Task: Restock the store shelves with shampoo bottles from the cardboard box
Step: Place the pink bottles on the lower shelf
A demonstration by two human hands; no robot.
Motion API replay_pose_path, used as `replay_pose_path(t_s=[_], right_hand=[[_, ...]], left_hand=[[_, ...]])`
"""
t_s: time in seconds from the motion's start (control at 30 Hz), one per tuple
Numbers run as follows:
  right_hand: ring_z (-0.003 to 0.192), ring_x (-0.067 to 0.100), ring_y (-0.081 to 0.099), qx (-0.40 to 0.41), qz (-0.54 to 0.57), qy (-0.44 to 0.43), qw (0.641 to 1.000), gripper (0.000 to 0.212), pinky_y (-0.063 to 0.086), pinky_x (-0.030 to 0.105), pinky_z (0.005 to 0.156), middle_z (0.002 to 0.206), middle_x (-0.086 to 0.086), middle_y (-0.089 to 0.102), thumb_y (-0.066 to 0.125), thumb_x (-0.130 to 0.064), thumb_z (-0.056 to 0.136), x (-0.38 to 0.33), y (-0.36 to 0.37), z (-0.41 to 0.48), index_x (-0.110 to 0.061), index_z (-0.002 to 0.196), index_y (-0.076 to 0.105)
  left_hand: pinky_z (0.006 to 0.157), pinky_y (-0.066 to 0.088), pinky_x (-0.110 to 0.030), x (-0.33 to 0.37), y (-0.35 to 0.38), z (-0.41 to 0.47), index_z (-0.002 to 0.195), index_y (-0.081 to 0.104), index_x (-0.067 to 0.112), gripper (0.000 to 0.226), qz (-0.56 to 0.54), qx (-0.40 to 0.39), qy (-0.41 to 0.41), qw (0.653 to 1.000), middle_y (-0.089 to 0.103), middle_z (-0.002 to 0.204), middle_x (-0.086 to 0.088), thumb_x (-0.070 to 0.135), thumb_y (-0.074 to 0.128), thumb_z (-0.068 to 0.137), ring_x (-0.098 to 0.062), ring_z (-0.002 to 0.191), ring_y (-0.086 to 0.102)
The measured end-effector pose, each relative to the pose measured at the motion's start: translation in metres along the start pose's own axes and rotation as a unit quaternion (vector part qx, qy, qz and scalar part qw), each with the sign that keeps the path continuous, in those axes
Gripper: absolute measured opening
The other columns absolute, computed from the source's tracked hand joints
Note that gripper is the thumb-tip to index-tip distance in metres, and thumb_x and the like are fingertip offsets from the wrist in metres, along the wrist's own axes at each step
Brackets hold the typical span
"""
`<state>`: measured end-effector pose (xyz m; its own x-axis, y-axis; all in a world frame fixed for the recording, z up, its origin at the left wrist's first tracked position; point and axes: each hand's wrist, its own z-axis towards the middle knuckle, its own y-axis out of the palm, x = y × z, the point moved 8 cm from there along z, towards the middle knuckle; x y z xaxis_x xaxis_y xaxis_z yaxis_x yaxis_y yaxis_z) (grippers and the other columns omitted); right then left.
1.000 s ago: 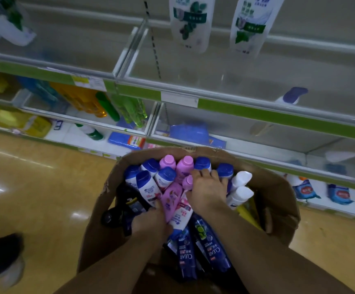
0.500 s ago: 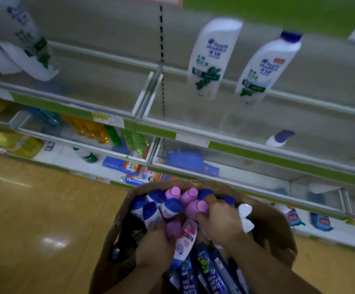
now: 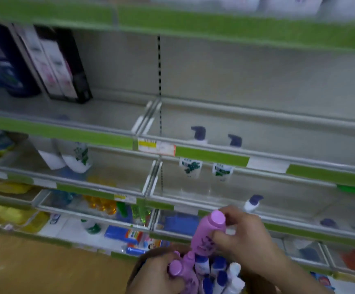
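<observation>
My right hand grips a pink shampoo bottle and holds it cap-up above the cardboard box at the bottom of the view. My left hand is closed on another pink bottle at the box's left side. Several blue-capped and white bottles stand packed in the box. Above and behind stand the store shelves with green price strips.
Two white pump bottles stand on the middle shelf, with more white bottles to the left. Dark boxed products fill the upper left shelf. Yellow and blue goods lie on the lowest shelves. Orange floor spreads at left.
The view has tilted up the shelves. My right hand has lifted a pink bottle out of the box, and my left hand has taken hold of another pink bottle.
</observation>
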<state>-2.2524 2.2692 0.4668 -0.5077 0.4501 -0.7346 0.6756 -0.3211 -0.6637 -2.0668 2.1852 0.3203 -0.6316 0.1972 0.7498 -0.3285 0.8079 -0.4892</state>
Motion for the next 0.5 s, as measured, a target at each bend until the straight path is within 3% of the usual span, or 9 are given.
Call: replay_pose_path(t_s=[0.07,0.13,0.2,0.27,0.37,0.5], right_hand=[[0.08,-0.003,0.07,0.007,0.066,-0.021,0.998,0.025,0.056,0.017,0.069,0.088,-0.014,0.076,0.076,-0.029,0.064,-0.04,-0.031,-0.006,-0.028,0.089,0.075],[0.078,0.003,0.073,0.028,0.105,-0.071,0.992,0.024,0.054,0.013,0.065,0.087,-0.01,0.078,0.08,-0.01,0.072,-0.082,-0.065,-0.007,-0.021,0.092,0.075],[0.071,0.005,0.073,0.049,0.165,-0.094,0.98,0.025,0.053,0.012,0.058,0.083,-0.003,0.079,0.078,0.001,0.078,-0.116,-0.095,-0.003,-0.014,0.097,0.074],[0.071,0.006,0.072,0.077,0.199,-0.104,0.971,0.017,0.055,0.018,0.062,0.081,0.0,0.079,0.076,-0.005,0.082,-0.143,-0.118,0.01,-0.011,0.097,0.074],[0.078,0.014,0.073,0.106,0.222,-0.098,0.964,0.019,0.059,0.036,0.073,0.084,0.001,0.079,0.075,-0.022,0.084,-0.168,-0.132,0.037,-0.015,0.101,0.075],[0.082,0.009,0.074,0.123,0.231,-0.095,0.96,0.027,0.057,0.03,0.067,0.086,-0.009,0.078,0.076,-0.034,0.082,-0.188,-0.125,0.079,-0.022,0.106,0.072]], left_hand=[[0.079,0.046,-0.006,0.026,-0.029,-0.011,0.101,0.059,0.07,0.053,-0.06,0.019,0.027,0.998,0.066,0.093,0.042,0.047,0.066,0.055,0.019,0.086,0.062],[0.078,0.052,-0.013,0.042,-0.057,-0.019,0.099,0.072,0.053,0.055,-0.117,0.058,0.033,0.991,0.074,0.089,0.027,0.041,0.075,0.046,0.007,0.083,0.07],[0.077,0.058,-0.025,0.059,-0.085,-0.027,0.099,0.074,0.041,0.056,-0.148,0.107,0.057,0.982,0.078,0.088,0.015,0.04,0.079,0.043,-0.005,0.081,0.073],[0.075,0.06,-0.031,0.081,-0.111,-0.041,0.093,0.071,0.046,0.05,-0.174,0.144,0.092,0.97,0.079,0.088,0.01,0.041,0.079,0.044,-0.008,0.078,0.073],[0.068,0.055,-0.025,0.104,-0.147,-0.061,0.091,0.07,0.048,0.044,-0.202,0.19,0.129,0.952,0.079,0.087,0.006,0.035,0.081,0.051,-0.004,0.069,0.069],[0.07,0.056,-0.029,0.117,-0.191,-0.082,0.092,0.075,0.033,0.031,-0.233,0.236,0.15,0.931,0.079,0.09,0.007,0.013,0.084,0.071,-0.003,0.077,0.072]])
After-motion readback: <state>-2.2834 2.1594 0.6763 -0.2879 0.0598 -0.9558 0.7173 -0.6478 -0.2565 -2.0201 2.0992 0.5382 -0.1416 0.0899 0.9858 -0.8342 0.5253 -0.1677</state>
